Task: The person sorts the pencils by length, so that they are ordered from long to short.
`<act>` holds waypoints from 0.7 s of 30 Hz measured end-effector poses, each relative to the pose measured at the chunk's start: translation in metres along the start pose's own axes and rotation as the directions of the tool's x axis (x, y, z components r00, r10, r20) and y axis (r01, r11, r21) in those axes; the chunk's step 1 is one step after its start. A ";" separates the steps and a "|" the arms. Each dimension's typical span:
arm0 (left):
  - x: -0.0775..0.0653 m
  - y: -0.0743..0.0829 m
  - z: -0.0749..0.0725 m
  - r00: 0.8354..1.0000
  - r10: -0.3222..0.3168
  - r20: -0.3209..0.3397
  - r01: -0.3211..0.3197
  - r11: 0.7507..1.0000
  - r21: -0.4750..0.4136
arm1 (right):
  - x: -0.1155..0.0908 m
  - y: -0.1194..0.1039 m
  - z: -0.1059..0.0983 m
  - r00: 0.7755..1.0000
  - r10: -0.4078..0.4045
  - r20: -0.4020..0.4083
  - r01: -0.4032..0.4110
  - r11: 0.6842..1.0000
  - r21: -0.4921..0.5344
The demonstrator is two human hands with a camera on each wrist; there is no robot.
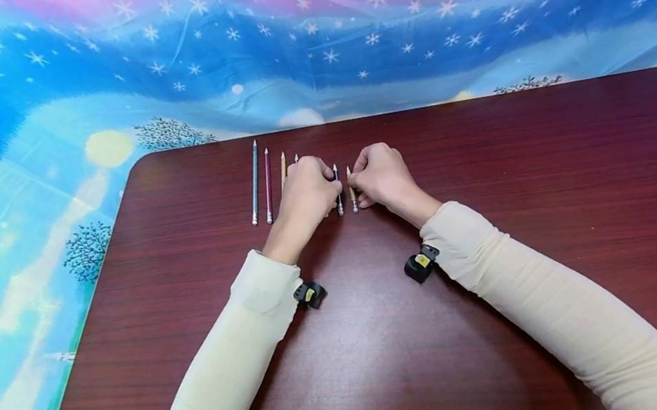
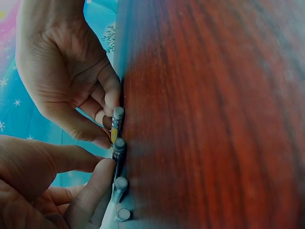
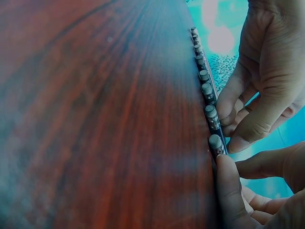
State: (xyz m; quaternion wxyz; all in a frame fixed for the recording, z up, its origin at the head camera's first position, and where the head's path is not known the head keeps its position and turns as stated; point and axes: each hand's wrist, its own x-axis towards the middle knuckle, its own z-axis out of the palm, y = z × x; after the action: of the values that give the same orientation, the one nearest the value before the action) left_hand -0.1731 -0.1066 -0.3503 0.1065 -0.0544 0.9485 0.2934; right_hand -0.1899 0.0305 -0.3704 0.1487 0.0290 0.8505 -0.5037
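Observation:
Several pencils lie side by side on the table, eraser ends towards me and points away. My left hand [image 1: 309, 190] pinches a dark blue pencil [image 1: 339, 193] between thumb and fingers. Just right of it, my right hand [image 1: 386, 180] pinches a yellow pencil [image 1: 353, 195]; a narrow gap parts the two pencils. Further left are a light blue pencil [image 1: 255, 183], a magenta pencil [image 1: 268, 186] and another yellow pencil [image 1: 282, 166]. The left hand hides much of the pencils beneath it. In the right wrist view, the eraser ends [image 3: 210, 111] form a line.
The dark red-brown wooden table [image 1: 516, 159] stretches out on both sides and towards me. Its far edge runs close beyond the pencil tips. Behind hangs a blue and pink snowflake-patterned cloth [image 1: 306, 35], which also shows past the table's left edge.

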 end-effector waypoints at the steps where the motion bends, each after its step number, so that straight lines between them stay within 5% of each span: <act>1: 0.000 0.000 0.000 1.000 -0.003 0.004 0.003 1.000 -0.001 | 0.000 0.000 0.000 1.000 0.001 0.000 -0.001 1.000 0.000; 21: 0.001 -0.002 0.002 0.999 0.033 -0.002 -0.033 0.999 -0.025 | -0.003 0.001 -0.005 1.000 0.026 0.013 -0.027 0.997 0.077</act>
State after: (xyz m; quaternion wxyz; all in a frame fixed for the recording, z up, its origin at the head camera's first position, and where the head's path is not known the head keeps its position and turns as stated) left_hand -0.1731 -0.1068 -0.3530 0.1003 -0.0404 0.9456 0.3067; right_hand -0.1876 0.0360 -0.3679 0.1590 0.0429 0.8291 -0.5343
